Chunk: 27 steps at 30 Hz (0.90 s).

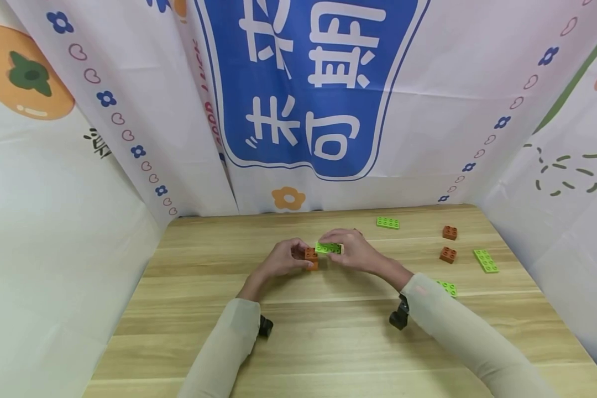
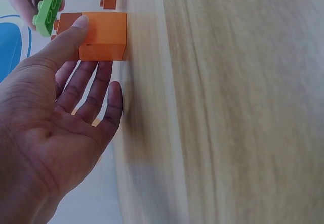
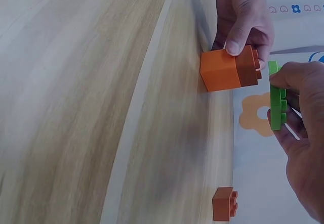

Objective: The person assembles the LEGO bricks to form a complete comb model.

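Note:
An orange block point(image 3: 220, 70) stands on the wooden table with a darker brown-orange brick point(image 3: 247, 67) stacked on its top. My left hand point(image 1: 282, 258) holds this stack from the left, its thumb on the near side and the fingers partly hidden behind it. In my right hand point(image 1: 354, 250), thumb and fingers pinch a flat light-green eight-stud brick point(image 1: 326, 248) by its edges. The green brick hovers just above and right of the stack, with a small gap between them in the right wrist view. Its studs face upward, away from the stack.
At the right lie two brown-orange bricks point(image 1: 450, 232), a green brick point(image 1: 486, 261) near the table's right edge and another green brick point(image 1: 388, 223) at the back. The right sleeve partly covers a further green brick point(image 1: 446, 288). Printed cloth point(image 1: 199, 193) walls the table's back and sides.

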Motion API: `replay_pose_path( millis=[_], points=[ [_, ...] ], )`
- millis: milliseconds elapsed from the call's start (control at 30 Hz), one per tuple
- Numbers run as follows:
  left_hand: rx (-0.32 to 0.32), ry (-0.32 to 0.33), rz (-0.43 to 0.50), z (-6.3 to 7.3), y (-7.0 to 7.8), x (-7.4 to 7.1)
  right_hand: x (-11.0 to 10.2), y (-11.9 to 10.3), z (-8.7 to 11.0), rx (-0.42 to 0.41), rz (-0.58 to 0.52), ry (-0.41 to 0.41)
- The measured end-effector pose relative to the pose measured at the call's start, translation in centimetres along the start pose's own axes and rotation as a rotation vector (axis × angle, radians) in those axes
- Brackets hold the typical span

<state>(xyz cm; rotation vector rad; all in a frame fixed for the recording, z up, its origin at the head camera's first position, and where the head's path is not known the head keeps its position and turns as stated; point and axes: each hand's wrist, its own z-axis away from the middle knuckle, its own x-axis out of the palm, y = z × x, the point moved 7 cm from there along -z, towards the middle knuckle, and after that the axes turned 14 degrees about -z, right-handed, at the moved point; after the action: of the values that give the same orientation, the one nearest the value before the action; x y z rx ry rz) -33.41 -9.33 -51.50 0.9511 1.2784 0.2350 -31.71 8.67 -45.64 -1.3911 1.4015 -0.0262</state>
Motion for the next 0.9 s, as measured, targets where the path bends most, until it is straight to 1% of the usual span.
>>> replay_pose_path(
  millis=[167, 400, 500, 667, 900],
  points=[
    [-0.004, -0.001, 0.0, 0.1, -0.1, 0.0, 0.5, -0.2, -0.4, -0.006, -0.027, -0.009],
    [0.014, 0.0, 0.003, 0.0, 0.0, 0.0, 1.1, 0.1, -0.7, 0.031, -0.056, -0.019],
    [0.016, -0.002, 0.003, 0.0, 0.1, 0.0, 1.3, 0.1, -0.8, 0.021, -0.067, -0.017],
    [0.011, -0.009, 0.005, -0.1, 0.0, 0.1, 1.6, -0.1, -1.0, -0.004, -0.062, -0.024],
    [0.021, -0.004, 0.004, -0.1, 0.1, 0.1, 1.9, 0.2, -1.3, 0.023, -0.061, -0.048]
  ],
)
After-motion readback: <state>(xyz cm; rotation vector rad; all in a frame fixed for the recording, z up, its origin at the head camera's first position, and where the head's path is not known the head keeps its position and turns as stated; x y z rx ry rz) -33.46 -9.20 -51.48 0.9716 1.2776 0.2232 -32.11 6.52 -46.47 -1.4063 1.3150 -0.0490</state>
